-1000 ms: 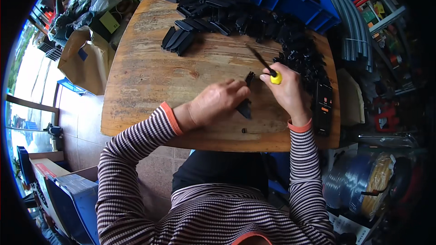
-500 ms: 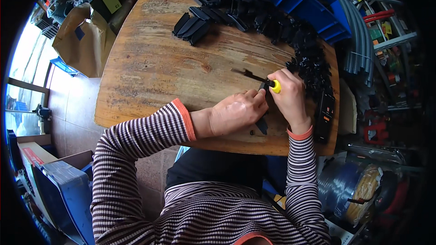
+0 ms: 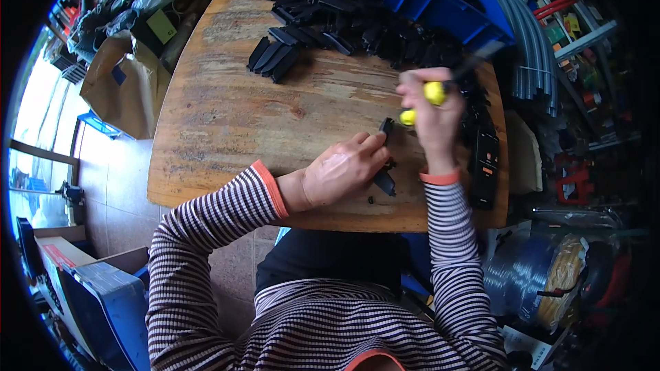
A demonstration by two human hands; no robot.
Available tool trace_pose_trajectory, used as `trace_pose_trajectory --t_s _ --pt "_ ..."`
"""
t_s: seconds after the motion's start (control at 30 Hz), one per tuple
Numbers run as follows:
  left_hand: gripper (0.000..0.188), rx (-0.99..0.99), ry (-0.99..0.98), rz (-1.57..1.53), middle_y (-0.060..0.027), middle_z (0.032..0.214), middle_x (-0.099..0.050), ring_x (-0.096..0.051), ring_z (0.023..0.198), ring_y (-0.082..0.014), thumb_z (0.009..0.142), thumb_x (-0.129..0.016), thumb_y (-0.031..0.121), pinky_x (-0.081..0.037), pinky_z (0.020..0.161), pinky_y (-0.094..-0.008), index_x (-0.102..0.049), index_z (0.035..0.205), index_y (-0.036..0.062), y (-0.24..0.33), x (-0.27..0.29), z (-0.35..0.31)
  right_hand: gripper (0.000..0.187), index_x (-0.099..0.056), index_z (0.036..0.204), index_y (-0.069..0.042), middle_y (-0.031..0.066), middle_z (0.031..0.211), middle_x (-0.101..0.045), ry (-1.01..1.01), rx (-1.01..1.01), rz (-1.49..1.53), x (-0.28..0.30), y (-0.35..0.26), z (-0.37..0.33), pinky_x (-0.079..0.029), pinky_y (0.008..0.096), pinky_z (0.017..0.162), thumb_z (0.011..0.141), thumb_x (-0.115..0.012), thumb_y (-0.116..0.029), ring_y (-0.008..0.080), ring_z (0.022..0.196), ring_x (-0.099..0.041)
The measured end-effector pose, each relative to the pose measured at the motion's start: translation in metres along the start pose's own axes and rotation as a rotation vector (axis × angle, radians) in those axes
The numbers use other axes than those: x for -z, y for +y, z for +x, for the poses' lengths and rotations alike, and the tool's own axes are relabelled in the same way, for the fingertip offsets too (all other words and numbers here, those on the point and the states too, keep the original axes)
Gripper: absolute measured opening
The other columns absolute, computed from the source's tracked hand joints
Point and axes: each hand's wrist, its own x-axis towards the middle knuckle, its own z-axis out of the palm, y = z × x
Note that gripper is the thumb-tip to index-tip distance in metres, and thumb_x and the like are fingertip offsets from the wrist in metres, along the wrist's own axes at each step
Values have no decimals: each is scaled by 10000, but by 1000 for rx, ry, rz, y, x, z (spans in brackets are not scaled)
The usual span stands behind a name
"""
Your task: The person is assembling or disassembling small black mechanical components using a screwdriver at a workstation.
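Note:
My left hand [image 3: 347,165] is closed around a slim black plastic part [image 3: 386,182], low over the near right of the wooden table [image 3: 227,124]. One end of the part shows above my fingertips, the other below; my fingers cover its middle. Just to the right, my right hand [image 3: 440,113] grips a hand tool with a yellow and black handle [image 3: 434,93]. Its shaft points up and to the right, too smeared by motion to tell the tip. The tool is apart from the black part.
Many similar black parts [image 3: 330,17] lie heaped along the table's far and right sides, a few lined up [image 3: 273,58]. Blue bins [image 3: 447,7] stand behind them. A black box-like device [image 3: 485,165] lies at the right edge. Grey tubes [image 3: 536,69] hang beyond.
My right hand has lifted up and away from the black part, and the tool has swung from pointing left to pointing up right. My left hand keeps hold, shifted slightly left.

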Motion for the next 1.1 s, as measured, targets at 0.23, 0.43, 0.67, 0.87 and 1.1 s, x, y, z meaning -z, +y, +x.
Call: trace_pose_trajectory --t_s 0.23,0.43,0.67,0.87,1.1 --pt "239 175 164 210 -179 1043 -614 -603 820 -304 784 -627 109 -523 724 -345 -578 1003 30 5 -17 73 130 -647 904 -30 128 770 -666 -10 -83 -931 133 -12 3 -502 325 608 815 -694 -113 229 674 -641" --pt "268 345 427 -660 -64 785 -649 -611 611 -160 815 -678 114 -494 526 -265 -589 1056 37 -51 81 222 195 -645 916 -15 204 895 -652 -110 -159 -1085 176 -3 -9 -513 422 716 758 -720 -101 373 851 -635" --pt "423 221 400 -247 -110 913 -649 -637 745 -212 815 -692 297 -533 602 -314 -576 1135 46 -112 151 402 198 -623 945 -28 126 899 -609 -235 -225 -904 198 -16 13 -502 394 717 765 -703 -47 328 837 -616" --pt "472 370 -48 605 -145 1245 -539 -457 1211 -332 885 -588 418 -394 975 -506 -541 1264 141 -92 10 323 199 -595 902 -28 135 868 -578 -203 -186 -914 232 0 8 -489 383 699 740 -711 -26 344 829 -601" --pt "443 91 255 602 -147 1292 -493 -390 1224 -352 875 -549 327 -269 1047 -499 -556 1229 61 -45 -16 152 188 -569 880 -17 137 824 -605 -161 -27 -870 195 1 -7 -482 380 665 743 -698 -9 363 782 -603"
